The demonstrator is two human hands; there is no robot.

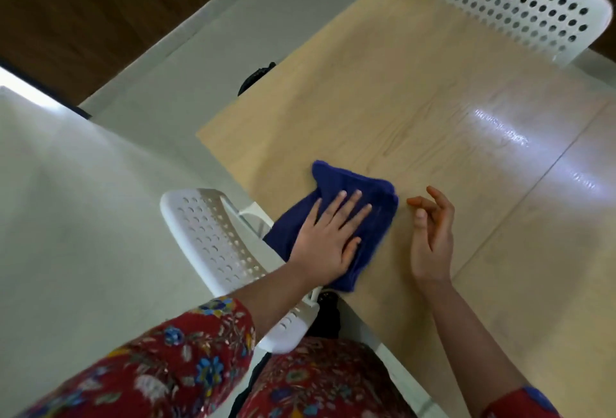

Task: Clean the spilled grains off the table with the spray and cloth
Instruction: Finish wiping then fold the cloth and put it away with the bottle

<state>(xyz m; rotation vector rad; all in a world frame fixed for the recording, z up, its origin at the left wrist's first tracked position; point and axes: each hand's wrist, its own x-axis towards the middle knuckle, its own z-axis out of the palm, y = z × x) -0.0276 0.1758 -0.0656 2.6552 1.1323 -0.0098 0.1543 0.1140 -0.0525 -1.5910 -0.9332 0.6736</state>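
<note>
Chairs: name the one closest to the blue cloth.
The chair by the left hand, at the table's near edge; the other chair stands at the far corner.

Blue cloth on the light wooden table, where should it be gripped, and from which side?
Probably the thick folded edge on the right of the dark blue terry cloth, pinched from the right by the empty right hand. The left hand lies flat over the cloth's middle and near side, so that bunched edge is the exposed part on the light wooden table.
</note>
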